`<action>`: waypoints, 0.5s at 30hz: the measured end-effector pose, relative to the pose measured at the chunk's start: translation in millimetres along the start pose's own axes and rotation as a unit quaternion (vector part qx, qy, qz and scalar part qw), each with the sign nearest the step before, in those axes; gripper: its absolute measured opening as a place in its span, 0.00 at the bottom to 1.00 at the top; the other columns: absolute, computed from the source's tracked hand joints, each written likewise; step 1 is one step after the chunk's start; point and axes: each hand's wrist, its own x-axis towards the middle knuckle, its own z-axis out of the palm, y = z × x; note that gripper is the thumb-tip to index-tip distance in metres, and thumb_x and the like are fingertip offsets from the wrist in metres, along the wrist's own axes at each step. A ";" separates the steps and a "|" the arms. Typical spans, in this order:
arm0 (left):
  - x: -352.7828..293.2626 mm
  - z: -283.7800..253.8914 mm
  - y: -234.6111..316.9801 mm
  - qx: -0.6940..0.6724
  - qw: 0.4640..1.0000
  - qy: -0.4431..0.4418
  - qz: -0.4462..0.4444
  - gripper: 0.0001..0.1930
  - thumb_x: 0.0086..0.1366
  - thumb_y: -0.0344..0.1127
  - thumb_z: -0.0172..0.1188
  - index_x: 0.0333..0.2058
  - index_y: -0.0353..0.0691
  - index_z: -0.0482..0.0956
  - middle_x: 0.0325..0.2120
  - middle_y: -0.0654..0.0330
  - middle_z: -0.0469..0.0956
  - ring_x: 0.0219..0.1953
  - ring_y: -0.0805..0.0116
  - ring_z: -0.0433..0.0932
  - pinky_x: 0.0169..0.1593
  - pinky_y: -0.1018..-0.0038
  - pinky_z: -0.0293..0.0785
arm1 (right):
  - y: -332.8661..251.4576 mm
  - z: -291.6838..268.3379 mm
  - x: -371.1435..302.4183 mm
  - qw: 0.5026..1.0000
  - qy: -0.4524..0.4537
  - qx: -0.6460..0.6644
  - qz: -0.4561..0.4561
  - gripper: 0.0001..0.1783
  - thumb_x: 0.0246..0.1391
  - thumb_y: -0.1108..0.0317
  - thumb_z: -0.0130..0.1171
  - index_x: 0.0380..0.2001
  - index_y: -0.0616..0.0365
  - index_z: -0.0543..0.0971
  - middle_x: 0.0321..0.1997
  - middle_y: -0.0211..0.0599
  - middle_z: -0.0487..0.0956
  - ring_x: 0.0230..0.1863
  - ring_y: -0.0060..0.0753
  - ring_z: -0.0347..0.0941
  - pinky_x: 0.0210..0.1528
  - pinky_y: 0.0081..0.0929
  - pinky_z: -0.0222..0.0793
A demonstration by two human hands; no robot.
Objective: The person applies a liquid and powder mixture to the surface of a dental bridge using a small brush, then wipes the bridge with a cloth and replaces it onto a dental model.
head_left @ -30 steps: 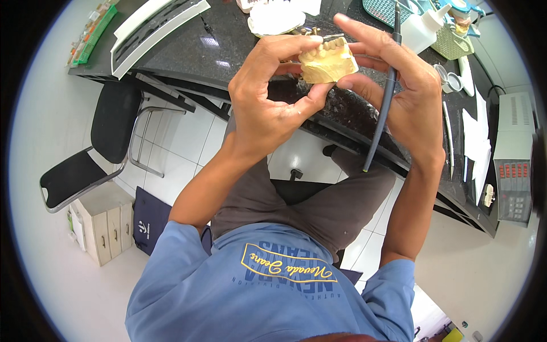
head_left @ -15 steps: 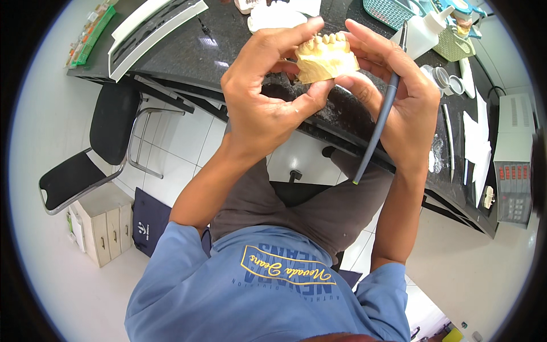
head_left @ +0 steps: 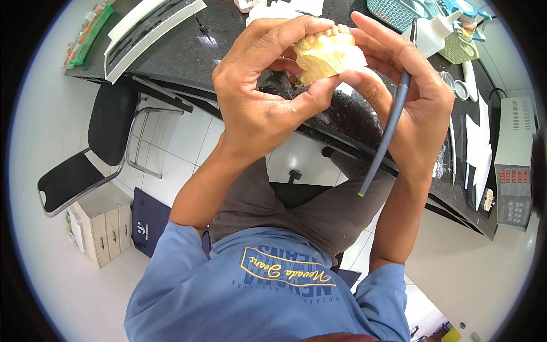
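Note:
A pale yellow dental cast (head_left: 331, 60) with a row of teeth along its top is held up between my two hands over the bench's front edge. My left hand (head_left: 259, 85) is closed on its left side, thumb below and index finger across the teeth. My right hand (head_left: 419, 102) grips its right side, the thumb at the lower edge and the index finger raised. Tucked between that hand's fingers, a slim grey-blue pen-like tool (head_left: 387, 130) slants down toward my lap, its lower end yellow-green. The right hand's other fingers are partly hidden behind the cast.
The black bench (head_left: 171, 48) carries a long white tray (head_left: 117, 54) at left and a white squeeze bottle (head_left: 430, 35) beside a teal basket (head_left: 393, 14) at right. A grey control unit (head_left: 513, 131) stands far right. Left of me is a black chair (head_left: 114, 122).
The cast has turned and tilted in my fingers, showing more of its base. My right hand has shifted slightly right, carrying the pen-like tool; my left index finger reaches further over the teeth.

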 end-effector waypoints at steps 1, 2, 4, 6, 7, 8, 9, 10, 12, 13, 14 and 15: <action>-0.2 -0.3 -0.1 0.002 1.000 0.000 -0.002 0.25 0.51 0.29 0.73 0.50 0.34 0.78 0.46 0.57 0.77 0.42 0.72 0.81 0.43 0.77 0.80 | -0.4 0.2 0.0 1.000 -0.001 -0.005 0.001 0.28 0.47 0.69 0.72 0.53 0.65 0.77 0.45 0.45 0.82 0.46 0.31 0.80 0.52 0.27 0.75; -0.7 -0.7 -0.5 0.002 1.000 0.000 -0.002 0.25 0.51 0.29 0.73 0.50 0.34 0.78 0.46 0.57 0.77 0.42 0.72 0.81 0.43 0.77 0.80 | -0.6 0.7 -0.1 1.000 -0.001 -0.005 0.001 0.28 0.47 0.69 0.72 0.53 0.65 0.77 0.45 0.45 0.82 0.46 0.31 0.80 0.52 0.27 0.75; -1.4 -1.2 -1.5 -0.010 1.000 0.003 -0.003 0.26 0.51 0.29 0.73 0.51 0.34 0.77 0.46 0.57 0.77 0.42 0.71 0.81 0.43 0.77 0.81 | -1.6 1.8 -0.1 1.000 0.002 0.010 0.014 0.28 0.47 0.69 0.72 0.53 0.65 0.77 0.45 0.45 0.82 0.46 0.31 0.80 0.53 0.28 0.75; -2.8 -0.8 3.0 -0.010 1.000 0.006 -0.025 0.27 0.51 0.29 0.73 0.51 0.34 0.77 0.46 0.57 0.77 0.42 0.71 0.81 0.43 0.77 0.80 | -4.3 2.8 -2.2 1.000 0.005 0.002 0.023 0.28 0.47 0.69 0.72 0.53 0.65 0.77 0.45 0.45 0.82 0.47 0.31 0.79 0.53 0.28 0.75; -2.7 -0.1 6.2 -0.012 0.999 0.008 -0.046 0.28 0.50 0.29 0.74 0.52 0.34 0.76 0.46 0.56 0.77 0.43 0.70 0.81 0.43 0.76 0.80 | -5.8 2.1 -2.8 0.999 0.009 -0.007 0.032 0.28 0.48 0.69 0.72 0.53 0.65 0.77 0.45 0.45 0.82 0.48 0.32 0.79 0.53 0.28 0.75; -3.6 0.2 8.8 -0.013 0.999 0.008 -0.044 0.28 0.50 0.29 0.74 0.52 0.34 0.76 0.46 0.56 0.77 0.43 0.70 0.81 0.43 0.76 0.80 | -4.9 2.1 -4.6 0.999 0.010 -0.008 0.030 0.28 0.48 0.69 0.72 0.53 0.65 0.77 0.45 0.45 0.82 0.48 0.32 0.79 0.53 0.28 0.75; -5.1 0.4 11.0 -0.016 0.998 0.009 -0.060 0.30 0.50 0.29 0.74 0.53 0.33 0.75 0.47 0.55 0.77 0.43 0.70 0.81 0.43 0.76 0.80 | -2.6 2.7 -7.4 1.000 0.012 0.001 0.016 0.27 0.49 0.69 0.70 0.53 0.66 0.77 0.45 0.45 0.82 0.48 0.31 0.79 0.53 0.27 0.74; -6.3 0.8 11.8 -0.019 0.997 0.010 -0.078 0.31 0.50 0.29 0.74 0.54 0.32 0.74 0.47 0.54 0.77 0.43 0.69 0.81 0.44 0.76 0.80 | -1.2 2.7 -9.6 1.000 0.013 0.010 0.003 0.26 0.51 0.68 0.69 0.53 0.66 0.77 0.46 0.45 0.82 0.49 0.31 0.78 0.52 0.27 0.74; -5.8 0.6 11.1 -0.017 0.997 0.010 -0.069 0.32 0.49 0.28 0.74 0.54 0.32 0.72 0.47 0.54 0.77 0.43 0.69 0.81 0.44 0.76 0.80 | -2.9 0.3 -9.8 1.000 0.009 0.021 0.013 0.24 0.54 0.67 0.67 0.53 0.66 0.77 0.45 0.45 0.82 0.48 0.31 0.78 0.52 0.26 0.73; -6.6 0.4 10.7 -0.015 0.998 0.009 -0.062 0.34 0.49 0.27 0.74 0.55 0.31 0.71 0.46 0.53 0.78 0.43 0.68 0.81 0.44 0.76 0.80 | -4.2 -0.7 -10.1 0.999 0.003 0.033 0.025 0.23 0.56 0.66 0.65 0.53 0.66 0.77 0.45 0.45 0.82 0.48 0.31 0.78 0.51 0.25 0.73; -7.0 0.0 10.0 -0.015 0.998 0.009 -0.063 0.34 0.49 0.27 0.74 0.55 0.31 0.71 0.46 0.53 0.78 0.43 0.68 0.81 0.44 0.76 0.80 | -8.2 -1.5 -7.4 0.999 0.013 0.020 0.045 0.19 0.60 0.64 0.61 0.50 0.68 0.78 0.44 0.44 0.82 0.47 0.29 0.78 0.51 0.23 0.71; -7.2 -0.8 9.1 -0.027 0.998 0.006 -0.064 0.35 0.49 0.27 0.74 0.56 0.31 0.69 0.46 0.52 0.78 0.43 0.68 0.81 0.44 0.76 0.80 | -9.6 -3.5 -3.1 0.999 0.012 0.021 0.047 0.19 0.60 0.64 0.61 0.50 0.68 0.78 0.44 0.44 0.82 0.47 0.29 0.78 0.51 0.23 0.71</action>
